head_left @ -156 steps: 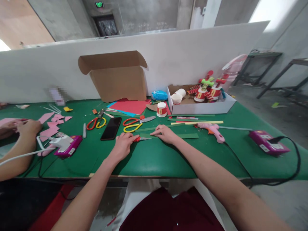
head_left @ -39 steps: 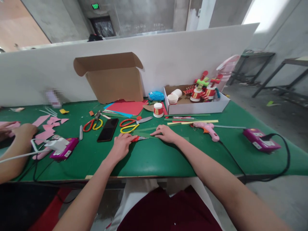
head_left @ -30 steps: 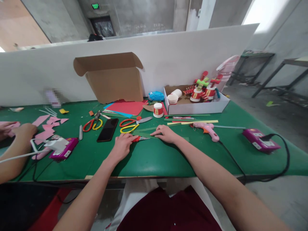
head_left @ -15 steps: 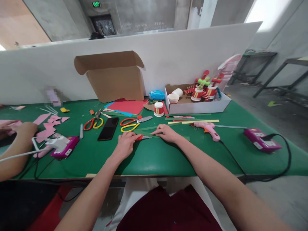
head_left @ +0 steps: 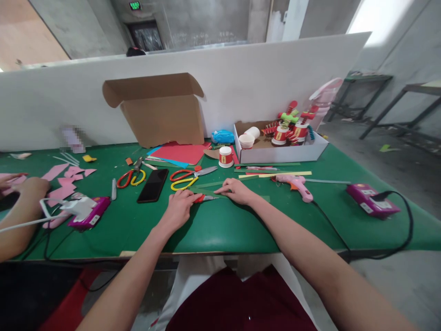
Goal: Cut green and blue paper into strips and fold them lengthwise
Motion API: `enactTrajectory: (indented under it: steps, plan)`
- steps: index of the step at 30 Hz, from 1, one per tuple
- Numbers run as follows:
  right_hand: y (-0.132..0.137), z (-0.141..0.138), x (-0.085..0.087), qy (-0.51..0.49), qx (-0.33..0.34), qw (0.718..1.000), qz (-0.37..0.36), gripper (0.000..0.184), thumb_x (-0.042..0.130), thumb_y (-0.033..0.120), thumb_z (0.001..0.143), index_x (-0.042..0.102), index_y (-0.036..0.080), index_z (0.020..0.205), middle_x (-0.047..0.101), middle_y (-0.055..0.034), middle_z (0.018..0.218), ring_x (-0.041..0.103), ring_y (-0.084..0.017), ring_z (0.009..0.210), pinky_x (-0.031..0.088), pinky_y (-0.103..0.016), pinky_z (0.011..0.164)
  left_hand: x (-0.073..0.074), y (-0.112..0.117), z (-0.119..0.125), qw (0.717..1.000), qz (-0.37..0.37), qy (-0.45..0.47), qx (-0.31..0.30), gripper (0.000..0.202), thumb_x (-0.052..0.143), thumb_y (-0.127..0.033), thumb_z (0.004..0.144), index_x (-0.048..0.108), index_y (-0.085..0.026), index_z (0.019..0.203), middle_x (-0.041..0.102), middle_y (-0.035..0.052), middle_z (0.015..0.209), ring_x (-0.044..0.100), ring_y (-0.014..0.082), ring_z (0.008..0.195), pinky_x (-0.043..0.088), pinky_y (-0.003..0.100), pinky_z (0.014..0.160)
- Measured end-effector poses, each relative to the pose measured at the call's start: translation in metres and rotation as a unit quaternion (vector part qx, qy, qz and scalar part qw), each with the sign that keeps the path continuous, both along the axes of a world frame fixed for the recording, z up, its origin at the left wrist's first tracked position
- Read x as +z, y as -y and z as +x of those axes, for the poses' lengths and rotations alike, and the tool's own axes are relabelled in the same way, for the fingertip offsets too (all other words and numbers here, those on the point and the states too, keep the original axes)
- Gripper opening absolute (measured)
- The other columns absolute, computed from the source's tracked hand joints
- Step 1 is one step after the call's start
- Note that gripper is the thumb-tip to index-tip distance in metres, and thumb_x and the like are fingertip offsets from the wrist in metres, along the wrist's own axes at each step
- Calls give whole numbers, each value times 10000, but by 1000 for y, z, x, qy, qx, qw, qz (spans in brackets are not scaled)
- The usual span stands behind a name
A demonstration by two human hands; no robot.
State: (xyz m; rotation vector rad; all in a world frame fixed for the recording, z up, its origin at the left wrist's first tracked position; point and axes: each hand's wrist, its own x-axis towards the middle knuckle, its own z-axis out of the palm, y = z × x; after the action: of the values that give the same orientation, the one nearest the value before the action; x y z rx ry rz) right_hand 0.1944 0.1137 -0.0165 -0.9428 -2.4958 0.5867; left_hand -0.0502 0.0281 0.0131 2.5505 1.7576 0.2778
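Observation:
My left hand (head_left: 178, 208) is closed around the red handle of a small pair of scissors (head_left: 204, 198) whose blades point right along a dark green paper strip (head_left: 210, 192) lying on the green table (head_left: 220, 225). My right hand (head_left: 237, 190) rests on the strip just right of the blades, fingers flat and pressing it down. Both forearms reach in from the bottom of the view.
Yellow-and-red scissors (head_left: 188, 178), a black phone (head_left: 153, 185), more scissors (head_left: 129, 177), a pink glue gun (head_left: 296, 185), a white box of paper cups (head_left: 279, 146), an open cardboard box (head_left: 158, 110), red and blue sheets (head_left: 182, 153). Another person's arm (head_left: 17, 216) works at left among pink paper pieces.
My hands have stayed on the scissors and green strip; the right hand holds its place. The view has shifted slightly. The other person's arm at left has barely moved.

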Motion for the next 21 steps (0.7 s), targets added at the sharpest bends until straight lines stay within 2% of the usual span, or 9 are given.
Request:
enactTrajectory:
  steps: [21]
  plan:
    - [-1, 0, 0, -7, 4, 1000, 3, 270, 563, 168, 919, 731, 270, 1105, 567, -45, 866, 512, -149, 816, 401, -285, 805, 1, 1, 9, 1000, 5, 1, -10, 490, 395, -62, 864, 621, -274, 1243, 634, 78, 1083, 501, 239, 984, 354, 354, 760]
